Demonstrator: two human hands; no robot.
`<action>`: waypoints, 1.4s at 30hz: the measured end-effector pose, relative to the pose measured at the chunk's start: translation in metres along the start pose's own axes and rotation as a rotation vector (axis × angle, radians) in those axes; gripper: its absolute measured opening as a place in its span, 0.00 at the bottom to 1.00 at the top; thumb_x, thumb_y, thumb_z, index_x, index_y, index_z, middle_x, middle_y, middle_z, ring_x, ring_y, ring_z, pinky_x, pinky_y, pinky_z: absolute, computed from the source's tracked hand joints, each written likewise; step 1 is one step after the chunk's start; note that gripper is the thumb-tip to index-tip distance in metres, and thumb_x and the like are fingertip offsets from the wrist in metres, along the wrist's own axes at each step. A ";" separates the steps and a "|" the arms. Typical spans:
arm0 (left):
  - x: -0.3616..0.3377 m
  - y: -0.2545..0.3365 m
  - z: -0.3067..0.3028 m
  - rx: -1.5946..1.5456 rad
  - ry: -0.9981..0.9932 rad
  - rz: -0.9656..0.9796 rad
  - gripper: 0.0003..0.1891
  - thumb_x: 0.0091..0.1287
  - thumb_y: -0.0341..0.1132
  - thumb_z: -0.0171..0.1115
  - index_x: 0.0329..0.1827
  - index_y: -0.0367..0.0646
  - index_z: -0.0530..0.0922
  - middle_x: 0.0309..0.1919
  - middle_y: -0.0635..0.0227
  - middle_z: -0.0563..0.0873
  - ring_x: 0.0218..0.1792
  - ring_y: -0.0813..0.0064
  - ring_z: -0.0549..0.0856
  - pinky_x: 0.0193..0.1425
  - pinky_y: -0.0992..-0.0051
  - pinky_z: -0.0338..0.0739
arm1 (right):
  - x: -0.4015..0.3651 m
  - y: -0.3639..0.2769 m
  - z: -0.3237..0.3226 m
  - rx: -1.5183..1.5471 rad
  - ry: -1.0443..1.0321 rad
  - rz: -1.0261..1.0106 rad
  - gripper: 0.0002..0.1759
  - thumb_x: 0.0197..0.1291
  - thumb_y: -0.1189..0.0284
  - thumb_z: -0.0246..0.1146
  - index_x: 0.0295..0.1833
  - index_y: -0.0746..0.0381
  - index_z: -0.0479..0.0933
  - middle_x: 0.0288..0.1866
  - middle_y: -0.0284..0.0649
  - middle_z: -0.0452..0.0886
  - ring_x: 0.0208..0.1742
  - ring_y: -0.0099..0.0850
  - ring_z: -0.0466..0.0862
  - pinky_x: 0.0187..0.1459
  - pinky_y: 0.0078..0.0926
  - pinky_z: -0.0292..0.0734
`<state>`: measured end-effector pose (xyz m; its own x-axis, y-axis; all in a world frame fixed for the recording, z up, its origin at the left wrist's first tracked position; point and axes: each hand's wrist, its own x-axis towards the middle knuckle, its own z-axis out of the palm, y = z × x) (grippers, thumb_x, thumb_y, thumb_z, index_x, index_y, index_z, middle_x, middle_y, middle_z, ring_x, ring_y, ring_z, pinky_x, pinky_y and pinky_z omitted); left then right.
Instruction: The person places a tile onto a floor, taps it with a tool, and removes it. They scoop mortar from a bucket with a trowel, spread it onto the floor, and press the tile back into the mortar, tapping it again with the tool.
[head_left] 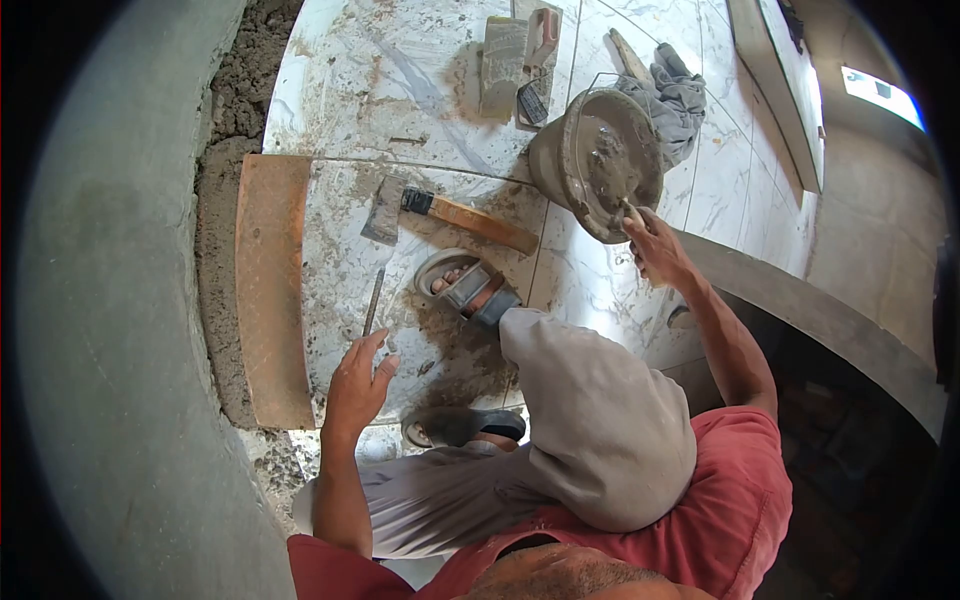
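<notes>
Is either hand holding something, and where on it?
The right hand curls at the near rim of the mortar bucket; rim or tool, I cannot tell. The left hand lies open on the tile, holding nothing, beside a chisel.

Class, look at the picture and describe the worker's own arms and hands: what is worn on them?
Both arms are bare below the short sleeves of a red shirt. The left hand and right hand are gloveless, with no watch, ring or band visible.
</notes>
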<state>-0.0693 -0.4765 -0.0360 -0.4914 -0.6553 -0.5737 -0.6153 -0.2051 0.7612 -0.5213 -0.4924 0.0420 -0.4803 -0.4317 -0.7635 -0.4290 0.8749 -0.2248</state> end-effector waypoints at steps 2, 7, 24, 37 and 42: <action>0.000 0.001 0.001 0.004 -0.001 -0.005 0.22 0.67 0.41 0.56 0.60 0.40 0.70 0.50 0.55 0.79 0.51 0.59 0.80 0.55 0.66 0.72 | -0.003 0.000 -0.005 0.102 -0.100 -0.021 0.19 0.66 0.54 0.52 0.49 0.58 0.66 0.24 0.30 0.66 0.19 0.19 0.68 0.16 0.21 0.67; 0.001 0.007 0.001 0.012 -0.003 0.014 0.21 0.67 0.42 0.56 0.60 0.40 0.70 0.48 0.54 0.80 0.50 0.57 0.80 0.54 0.66 0.72 | 0.001 0.013 -0.010 0.427 -0.254 0.079 0.17 0.66 0.52 0.52 0.46 0.54 0.65 0.24 0.30 0.66 0.18 0.19 0.66 0.16 0.19 0.63; 0.001 0.007 0.005 0.018 0.016 0.020 0.21 0.67 0.40 0.57 0.60 0.41 0.71 0.50 0.54 0.79 0.51 0.58 0.80 0.56 0.65 0.72 | -0.018 0.040 0.007 0.688 -0.253 -0.049 0.16 0.67 0.53 0.50 0.49 0.52 0.67 0.23 0.32 0.67 0.15 0.20 0.66 0.14 0.18 0.63; -0.010 0.011 0.003 0.035 0.091 0.073 0.20 0.66 0.39 0.57 0.58 0.40 0.71 0.49 0.52 0.79 0.52 0.52 0.77 0.56 0.63 0.71 | -0.025 0.044 -0.005 0.700 -0.196 -0.125 0.16 0.68 0.57 0.49 0.54 0.52 0.66 0.23 0.32 0.69 0.15 0.22 0.67 0.14 0.19 0.63; -0.031 0.028 -0.002 0.057 0.155 0.054 0.21 0.65 0.40 0.58 0.58 0.40 0.71 0.49 0.53 0.78 0.51 0.52 0.77 0.55 0.60 0.71 | -0.027 0.050 -0.015 0.537 0.014 -0.011 0.18 0.65 0.55 0.51 0.55 0.51 0.68 0.23 0.30 0.68 0.15 0.21 0.67 0.15 0.20 0.64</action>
<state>-0.0698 -0.4634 0.0042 -0.4263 -0.7695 -0.4755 -0.6268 -0.1277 0.7686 -0.5411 -0.4405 0.0609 -0.4899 -0.4413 -0.7518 0.0162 0.8576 -0.5140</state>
